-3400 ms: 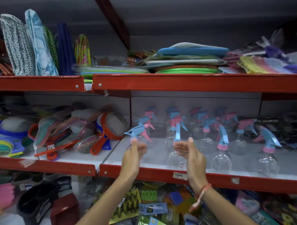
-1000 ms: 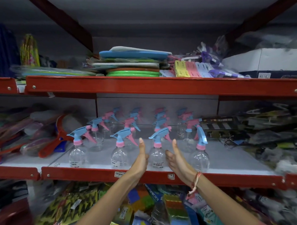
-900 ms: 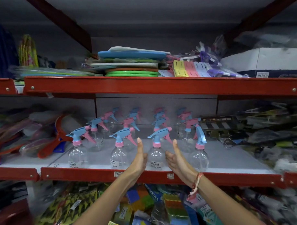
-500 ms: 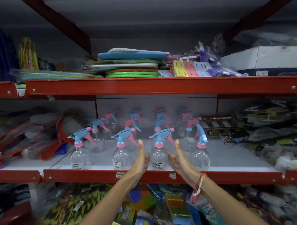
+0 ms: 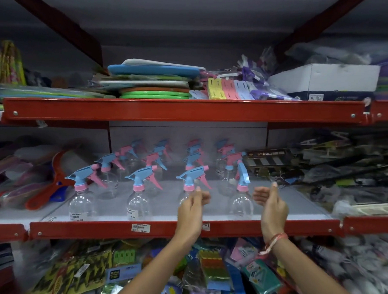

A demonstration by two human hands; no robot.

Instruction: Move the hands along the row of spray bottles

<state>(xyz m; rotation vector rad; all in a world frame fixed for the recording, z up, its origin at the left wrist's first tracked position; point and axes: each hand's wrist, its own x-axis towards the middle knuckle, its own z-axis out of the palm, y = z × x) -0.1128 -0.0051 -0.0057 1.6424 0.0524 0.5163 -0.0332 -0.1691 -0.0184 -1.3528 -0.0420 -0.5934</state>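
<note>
Clear spray bottles with blue and pink trigger heads stand in rows on the middle shelf. My left hand is raised in front of the third front-row bottle and hides its body; its fingers are loosely curled and blurred. My right hand is raised just right of the fourth front-row bottle, fingers loosely curled toward it, holding nothing. That bottle stands between my two hands, and I see no contact with either. A red thread band circles my right wrist.
Red shelf rails frame the levels. Foam boards and round mats and a white box lie on the upper shelf. Swatters sit at left, packaged goods at right, and packets fill the shelf below.
My hands stood with straight fingers on either side of the third front bottle. They have moved right and spread apart, now flanking the fourth bottle with fingers loosely curled.
</note>
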